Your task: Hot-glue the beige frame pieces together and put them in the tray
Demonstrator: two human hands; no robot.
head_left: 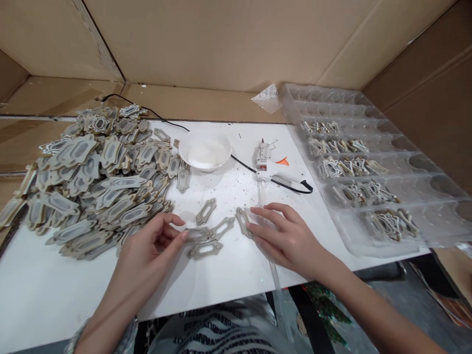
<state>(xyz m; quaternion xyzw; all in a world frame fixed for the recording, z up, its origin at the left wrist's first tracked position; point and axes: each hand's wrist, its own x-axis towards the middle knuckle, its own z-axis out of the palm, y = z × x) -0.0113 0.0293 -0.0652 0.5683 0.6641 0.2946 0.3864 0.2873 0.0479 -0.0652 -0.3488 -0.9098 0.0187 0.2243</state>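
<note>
Several flat grey frame-shaped pieces with elongated cut-out centres lie on the white tabletop between my hands. My left hand (pixel 153 241) is curled, with thumb and fingers pinching the left end of one grey frame piece (pixel 197 235). Beside that piece lie a second (pixel 222 228), a third (pixel 205 250) and another farther back (pixel 205 211). My right hand (pixel 285 237) is open, palm down, its fingers spread. Its fingertips touch the right side of a separate tilted frame piece (pixel 243 222). The right thumb is hidden.
A large heap of similar pieces (pixel 121 182) covers the left side. Behind my hands are a white bowl (pixel 205 150) and a glue gun (pixel 263 160) with an orange trigger, a black cord and a long clear stick. A clear compartment tray (pixel 413 169) stands right, holding pieces.
</note>
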